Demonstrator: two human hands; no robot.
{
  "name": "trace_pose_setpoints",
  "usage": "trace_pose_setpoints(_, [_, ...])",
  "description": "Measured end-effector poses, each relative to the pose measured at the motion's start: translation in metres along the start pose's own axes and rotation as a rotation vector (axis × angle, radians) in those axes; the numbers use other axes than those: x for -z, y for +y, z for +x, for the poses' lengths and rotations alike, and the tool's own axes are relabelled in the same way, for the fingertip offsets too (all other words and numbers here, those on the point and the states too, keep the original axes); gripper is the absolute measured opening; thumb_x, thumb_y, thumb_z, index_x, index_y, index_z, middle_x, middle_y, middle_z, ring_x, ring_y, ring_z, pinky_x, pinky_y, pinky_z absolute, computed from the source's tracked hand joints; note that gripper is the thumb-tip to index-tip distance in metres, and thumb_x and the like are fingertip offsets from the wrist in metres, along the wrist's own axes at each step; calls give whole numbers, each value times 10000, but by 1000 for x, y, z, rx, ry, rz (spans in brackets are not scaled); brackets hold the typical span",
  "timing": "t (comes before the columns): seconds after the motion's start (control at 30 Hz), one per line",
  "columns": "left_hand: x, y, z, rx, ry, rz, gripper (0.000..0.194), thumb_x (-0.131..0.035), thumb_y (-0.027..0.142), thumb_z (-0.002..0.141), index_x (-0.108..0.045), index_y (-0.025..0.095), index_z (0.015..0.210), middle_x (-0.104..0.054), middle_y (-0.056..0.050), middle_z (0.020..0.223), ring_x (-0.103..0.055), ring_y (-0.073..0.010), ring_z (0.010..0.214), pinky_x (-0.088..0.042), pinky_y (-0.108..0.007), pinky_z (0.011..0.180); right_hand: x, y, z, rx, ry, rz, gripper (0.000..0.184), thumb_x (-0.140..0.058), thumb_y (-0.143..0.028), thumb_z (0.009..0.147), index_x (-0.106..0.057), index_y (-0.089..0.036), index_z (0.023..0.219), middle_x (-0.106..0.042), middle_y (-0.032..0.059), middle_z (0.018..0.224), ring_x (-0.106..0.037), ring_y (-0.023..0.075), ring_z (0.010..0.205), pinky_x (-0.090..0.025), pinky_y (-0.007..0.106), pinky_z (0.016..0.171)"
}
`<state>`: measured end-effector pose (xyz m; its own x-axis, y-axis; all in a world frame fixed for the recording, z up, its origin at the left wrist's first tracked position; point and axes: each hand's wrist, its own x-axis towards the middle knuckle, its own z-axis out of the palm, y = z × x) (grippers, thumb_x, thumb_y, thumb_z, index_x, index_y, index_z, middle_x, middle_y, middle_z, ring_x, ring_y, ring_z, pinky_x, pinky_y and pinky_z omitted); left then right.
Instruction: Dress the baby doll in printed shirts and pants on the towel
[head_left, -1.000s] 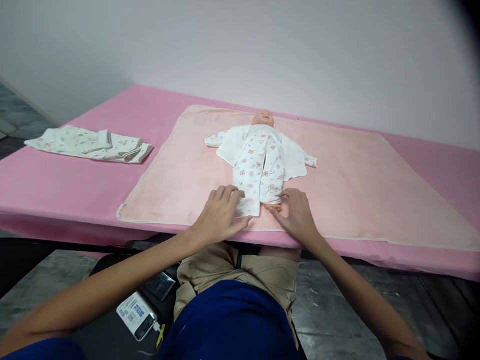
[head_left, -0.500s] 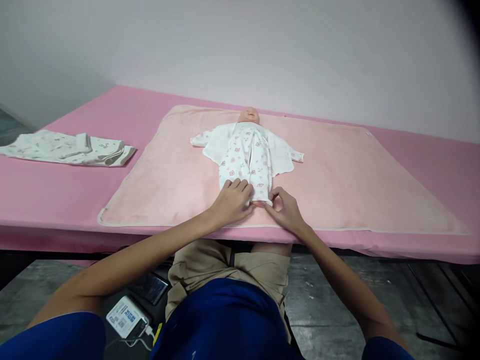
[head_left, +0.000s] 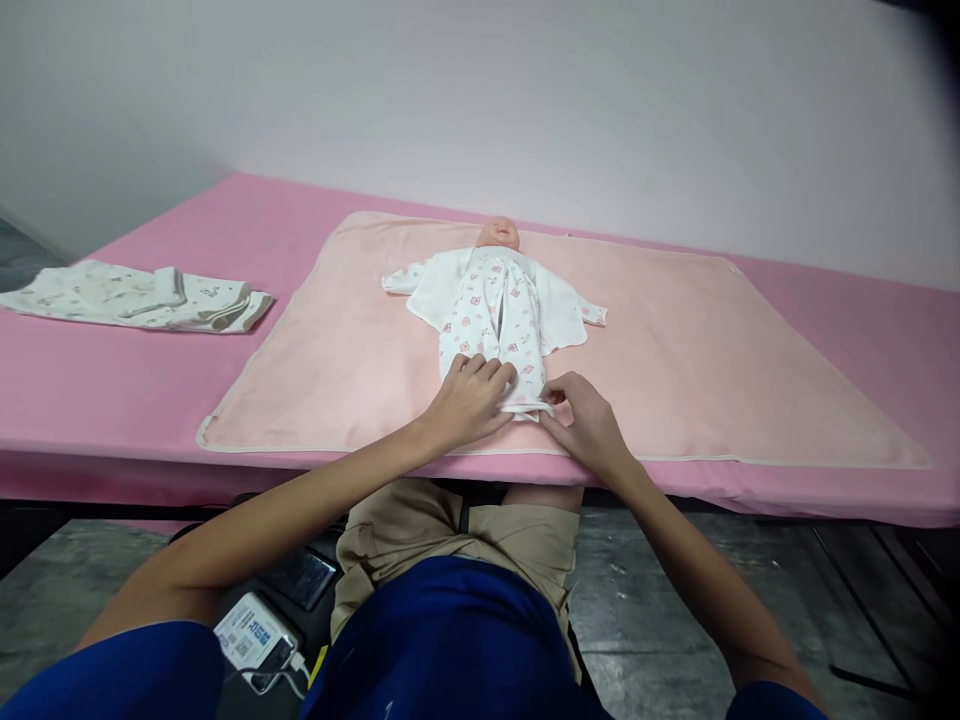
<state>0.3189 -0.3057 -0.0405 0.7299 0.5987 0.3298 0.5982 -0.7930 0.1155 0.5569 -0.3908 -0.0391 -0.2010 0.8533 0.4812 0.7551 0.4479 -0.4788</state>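
A baby doll [head_left: 498, 233] lies on its back on a peach blanket [head_left: 675, 350], its head toward the wall. White baby pants [head_left: 480, 305] with a pink print cover its belly and legs. Beneath them a white baby top [head_left: 559, 310] spreads out, sleeves to both sides. My left hand [head_left: 472, 400] is closed on the lower edge of the pants, fingers curled over the cloth. At the right corner of that hem, my right hand [head_left: 586, 420] pinches the cloth between thumb and fingers. The doll's feet are hidden.
Folded white printed baby clothes [head_left: 135, 297] lie at the left on the pink table cover [head_left: 300, 225]. The table's front edge is close to my lap. Below it at the left are a white power bank [head_left: 255, 640] with a cable and a dark phone [head_left: 304, 578].
Both hands have shifted slightly to the right with the hem of the pants. The hem now reaches lower, and the bit of doll that showed below it is covered.
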Motion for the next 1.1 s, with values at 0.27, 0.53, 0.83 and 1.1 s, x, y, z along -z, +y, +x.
trace_pose_setpoints(0.27, [16, 10, -28, -14, -89, -100, 455, -714, 437, 967, -614, 181, 1329, -672, -153, 1387, -593, -359, 1249, -432, -513, 1036, -3, 4, -25, 36, -120, -142, 270, -652, -91, 928, -608, -235, 1152, -692, 101, 1177, -702, 286, 1073, -588, 414, 894])
trace_pose_setpoints(0.53, [7, -36, -75, 123, 89, -179, 605, -689, 590, 1026, -518, 188, 1444, -580, -200, 1462, -563, -376, 1301, -494, -516, 1036, 9, 24, -48, 165, -23, -187, 284, -674, -116, 1001, -603, -255, 1239, -720, 87, 1111, -704, 272, 1041, -590, 433, 892])
trace_pose_setpoints(0.83, [7, -45, -96, 115, -10, -174, 269, -610, 473, 1083, -579, 211, 1135, -716, -82, 1042, -658, -286, 964, -454, -469, 932, -12, -19, -23, 254, -114, -174, 381, -731, -221, 1006, -596, -256, 1361, -757, 131, 1231, -688, 324, 1131, -556, 545, 991])
trace_pose_setpoints(1.1, [29, -50, -96, -20, -59, -276, 140, -502, 197, 1103, -630, 238, 1144, -767, -31, 1028, -715, -212, 954, -439, -424, 1030, -59, -24, 17, 293, -271, -198, 138, -615, -198, 1102, -672, -304, 1168, -789, 26, 1061, -696, 244, 1023, -419, 573, 1292])
